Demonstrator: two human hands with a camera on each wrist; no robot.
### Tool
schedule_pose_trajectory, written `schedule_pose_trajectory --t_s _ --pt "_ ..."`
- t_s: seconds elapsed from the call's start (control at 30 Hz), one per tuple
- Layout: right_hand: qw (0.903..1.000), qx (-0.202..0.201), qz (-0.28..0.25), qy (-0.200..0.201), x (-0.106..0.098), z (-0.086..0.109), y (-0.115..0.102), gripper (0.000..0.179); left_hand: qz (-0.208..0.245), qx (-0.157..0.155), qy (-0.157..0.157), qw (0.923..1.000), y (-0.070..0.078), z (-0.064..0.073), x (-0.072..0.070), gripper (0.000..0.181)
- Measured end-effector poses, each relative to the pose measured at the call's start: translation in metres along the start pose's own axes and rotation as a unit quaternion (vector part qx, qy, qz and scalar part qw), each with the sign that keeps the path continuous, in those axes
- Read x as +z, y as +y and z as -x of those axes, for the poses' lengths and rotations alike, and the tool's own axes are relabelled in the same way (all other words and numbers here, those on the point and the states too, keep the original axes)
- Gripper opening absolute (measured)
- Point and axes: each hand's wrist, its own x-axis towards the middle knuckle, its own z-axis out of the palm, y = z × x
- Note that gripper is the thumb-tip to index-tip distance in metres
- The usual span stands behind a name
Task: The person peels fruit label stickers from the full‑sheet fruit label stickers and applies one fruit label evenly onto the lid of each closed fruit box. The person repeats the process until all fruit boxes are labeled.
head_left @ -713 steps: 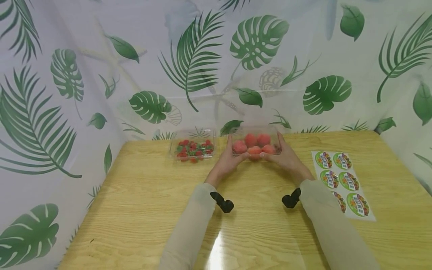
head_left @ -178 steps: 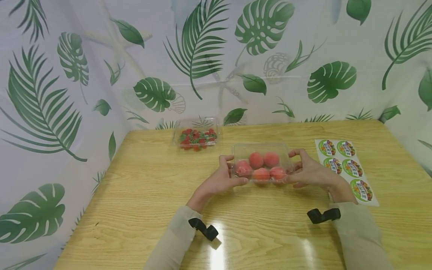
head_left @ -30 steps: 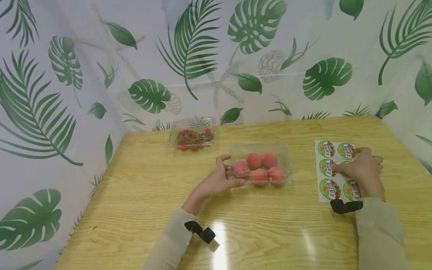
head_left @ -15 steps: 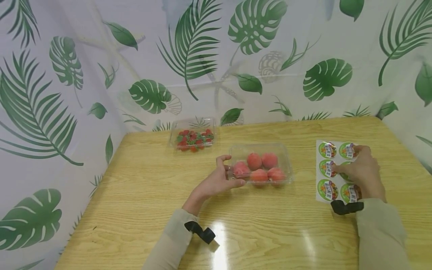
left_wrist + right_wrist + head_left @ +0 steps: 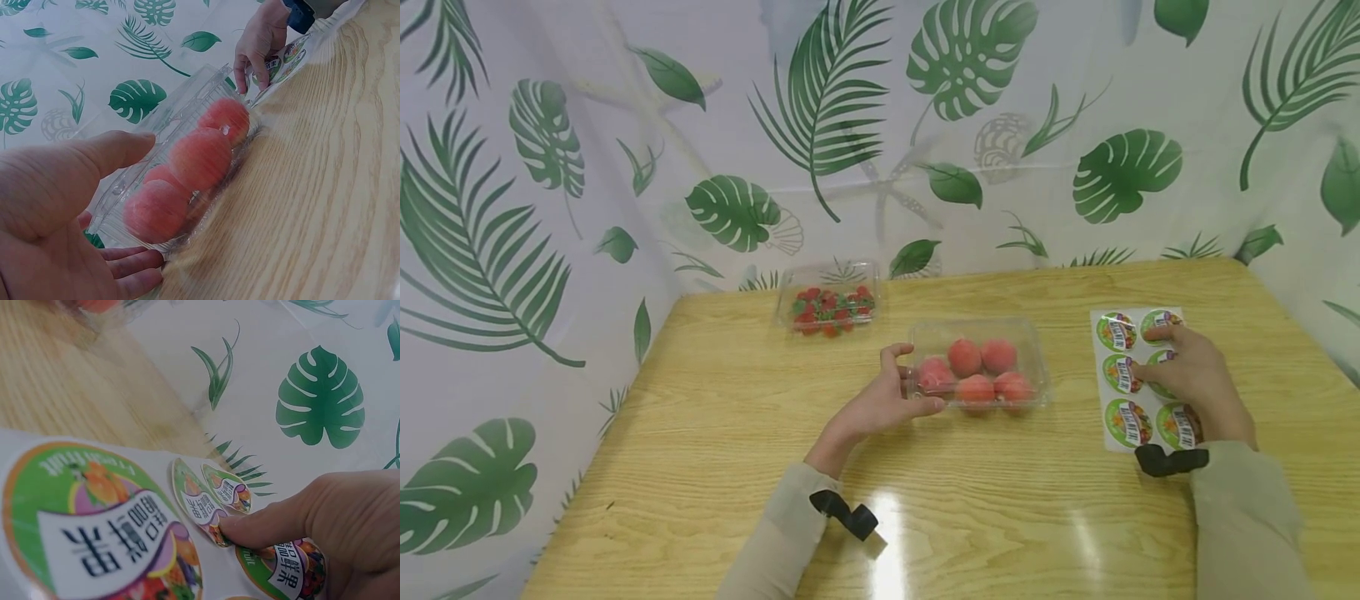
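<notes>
A clear lidded plastic box of peaches (image 5: 1030, 358) sits on the table. My left hand (image 5: 880, 400) holds its left end; the thumb lies along the near edge and the fingers go round the end. In the left wrist view the thumb is over the lid and the fingertips (image 5: 139, 279) touch the box's lower end. My right hand (image 5: 1202, 375) rests on a sheet of round fruit stickers (image 5: 1097, 400) at the right. Its thumb (image 5: 256, 526) presses the rim of one sticker (image 5: 199, 501), and the index finger lies apart from it. Whether that sticker's edge is raised is unclear.
Another clear box, holding strawberries (image 5: 831, 317), stands at the back left of the wooden table (image 5: 722, 467). A leaf-patterned cloth (image 5: 880, 125) hangs behind the table and along its left side. Wood lies between the peach box and the sticker sheet.
The peach box came forward from the back edge. My right hand then left it for the stickers. Over the last half second the sheet's far end shifted left; my left hand stayed put.
</notes>
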Motion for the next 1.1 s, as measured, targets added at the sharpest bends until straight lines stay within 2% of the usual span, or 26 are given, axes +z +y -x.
schedule_pose_trajectory --t_s 0.3,0.5,0.7,0.8,1.0,1.1 --pt "0.9992 -0.017 -0.031 -0.016 -0.002 0.001 -0.003 0.069 -0.002 0.002 0.002 1.0000 0.002 0.000 -0.001 0.095" --pt "0.9976 0.005 -0.069 0.001 0.000 0.001 -0.009 0.074 0.000 0.001 -0.001 1.0000 0.002 0.001 -0.001 0.096" --pt "0.9975 0.003 -0.068 0.021 0.001 0.001 -0.011 0.067 -0.001 0.000 -0.002 1.0000 0.001 0.001 -0.001 0.096" --pt "0.9978 -0.005 -0.062 0.023 0.001 0.000 -0.011 0.064 0.000 0.000 -0.003 1.0000 0.001 0.000 -0.001 0.096" --pt "0.9948 -0.042 -0.093 0.007 -0.001 0.001 -0.014 0.057 -0.004 -0.002 -0.002 1.0000 -0.001 0.000 -0.001 0.095" --pt "0.9935 -0.039 -0.107 -0.005 -0.002 0.001 -0.015 0.058 -0.008 -0.003 0.000 1.0000 0.000 0.000 -0.001 0.095"
